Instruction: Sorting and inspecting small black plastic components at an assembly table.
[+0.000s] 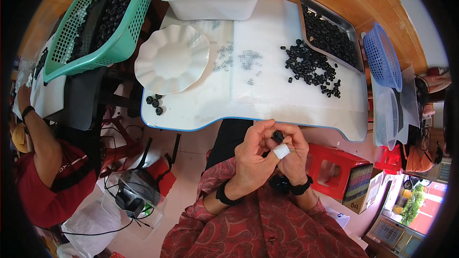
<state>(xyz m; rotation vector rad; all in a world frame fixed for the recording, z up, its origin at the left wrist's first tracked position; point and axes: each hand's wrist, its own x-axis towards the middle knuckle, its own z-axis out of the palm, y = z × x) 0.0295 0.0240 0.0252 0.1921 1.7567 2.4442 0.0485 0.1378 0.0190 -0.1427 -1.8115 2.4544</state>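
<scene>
Both my hands are together just off the table's near edge. My left hand [252,155] and my right hand [295,157] are closed, fingertips pinching a small black round part [278,136] between them. A white wrap [281,151] covers a thumb tip just below the part; whose thumb it is I cannot tell for sure. Beyond my hands, a loose heap of small black cylindrical pieces [311,67] lies on the white table [267,100]. Several small clear or metallic bits [249,59] are scattered at its middle. Several black round parts [157,104] sit near the left edge.
A scalloped white plate [172,59] stands at the table's left. Behind are a white tub [215,7] and a metal tray [354,62], both with black parts. A green basket [93,62] is left, a blue basket [382,57] right. A co-worker's arm [43,138] shows far left; red stools [334,169] stand right.
</scene>
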